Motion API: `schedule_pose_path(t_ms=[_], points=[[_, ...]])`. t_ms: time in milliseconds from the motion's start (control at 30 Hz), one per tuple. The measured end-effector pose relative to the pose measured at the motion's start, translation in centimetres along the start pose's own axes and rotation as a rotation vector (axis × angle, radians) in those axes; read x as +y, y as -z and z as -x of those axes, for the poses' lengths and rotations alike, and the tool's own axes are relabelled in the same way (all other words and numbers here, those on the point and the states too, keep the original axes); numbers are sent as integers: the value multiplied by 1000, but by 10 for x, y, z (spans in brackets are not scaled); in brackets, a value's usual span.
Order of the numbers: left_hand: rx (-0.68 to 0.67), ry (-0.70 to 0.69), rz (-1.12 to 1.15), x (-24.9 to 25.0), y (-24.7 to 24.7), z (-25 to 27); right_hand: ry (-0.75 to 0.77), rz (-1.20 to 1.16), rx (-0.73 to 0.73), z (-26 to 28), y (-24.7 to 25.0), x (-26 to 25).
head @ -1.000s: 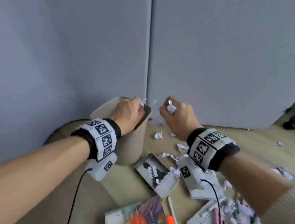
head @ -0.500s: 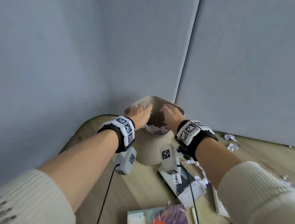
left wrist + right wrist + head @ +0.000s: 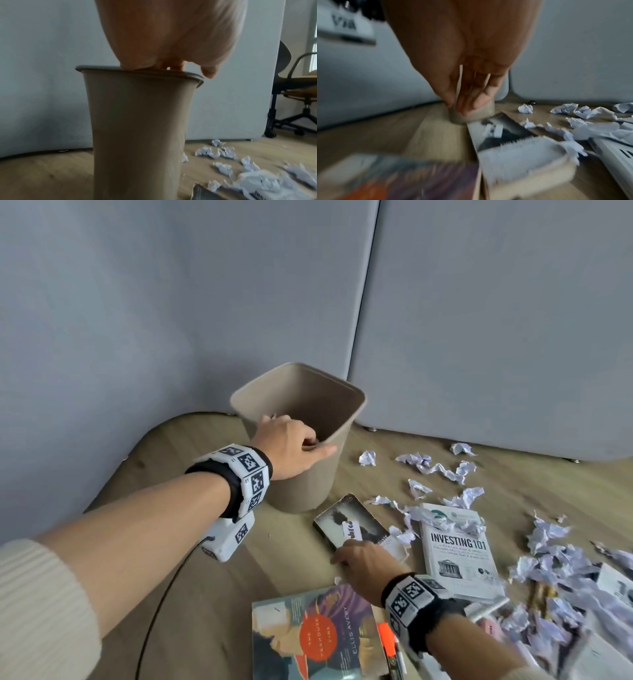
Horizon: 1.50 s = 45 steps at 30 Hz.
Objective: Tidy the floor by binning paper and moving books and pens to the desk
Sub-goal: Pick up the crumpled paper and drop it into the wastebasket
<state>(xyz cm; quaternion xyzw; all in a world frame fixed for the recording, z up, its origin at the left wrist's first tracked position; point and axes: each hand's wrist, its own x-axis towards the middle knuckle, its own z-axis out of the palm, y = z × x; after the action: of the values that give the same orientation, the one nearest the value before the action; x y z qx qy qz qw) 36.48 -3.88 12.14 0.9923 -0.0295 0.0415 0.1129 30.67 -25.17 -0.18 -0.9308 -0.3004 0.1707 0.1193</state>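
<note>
A tan paper bin [image 3: 310, 484] stands on the wooden floor by the grey panels. My left hand [image 3: 294, 440] grips its near rim, fingers hooked inside and thumb outside; the left wrist view shows the left hand [image 3: 171, 65] on the bin [image 3: 137, 121]. My right hand [image 3: 354, 559] hovers low over the near corner of a dark-covered book [image 3: 349, 523], fingers relaxed and empty, as the right hand [image 3: 462, 106] also shows. "Investing 101" [image 3: 459, 553] and a colourful paperback [image 3: 315, 638] lie nearby, with an orange pen [image 3: 388, 642]. Crumpled paper [image 3: 442, 470] litters the floor.
A thicker heap of crumpled paper [image 3: 555, 577] covers the floor at right, partly over more books. Grey partition panels [image 3: 479, 320] close off the back and left. An office chair [image 3: 291, 83] stands beyond the right panel. A black cable [image 3: 154, 604] trails from my left wrist.
Both hands were over the bin's mouth. My right hand has dropped down and back to the dark book on the floor. My left hand stays at the rim, now gripping it.
</note>
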Motion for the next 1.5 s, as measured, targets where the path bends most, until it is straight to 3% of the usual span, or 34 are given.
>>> schedule_pose_path(t_ms=[133,233,367,733,867,967,1100,1167,1200,1300,1400,1500], points=[[18,-21,48,0,3,4,-229,85,-102,-12,-24,-16],[3,-32,181,-4,7,6,-301,172,-121,-23,-27,-27],[27,-42,292,-5,9,10,-335,210,-103,-33,-35,-30],[94,-78,301,-3,8,12,-312,65,-72,-23,-41,-13],[84,-67,299,-3,6,10,-352,-208,148,-24,-23,3],[81,-52,280,-5,3,9,-394,-474,373,-26,25,16],[78,-29,241,-1,2,10,-274,-568,894,-33,121,-7],[46,-7,221,3,3,10,-162,-577,1045,-50,162,-29],[35,1,222,5,4,9,-98,-549,1029,-61,178,-38],[32,12,310,5,7,8,-30,-439,778,-86,204,-52],[94,-18,351,6,8,11,12,-331,783,-72,214,-39],[271,-165,230,16,6,14,22,-145,749,-29,204,8]])
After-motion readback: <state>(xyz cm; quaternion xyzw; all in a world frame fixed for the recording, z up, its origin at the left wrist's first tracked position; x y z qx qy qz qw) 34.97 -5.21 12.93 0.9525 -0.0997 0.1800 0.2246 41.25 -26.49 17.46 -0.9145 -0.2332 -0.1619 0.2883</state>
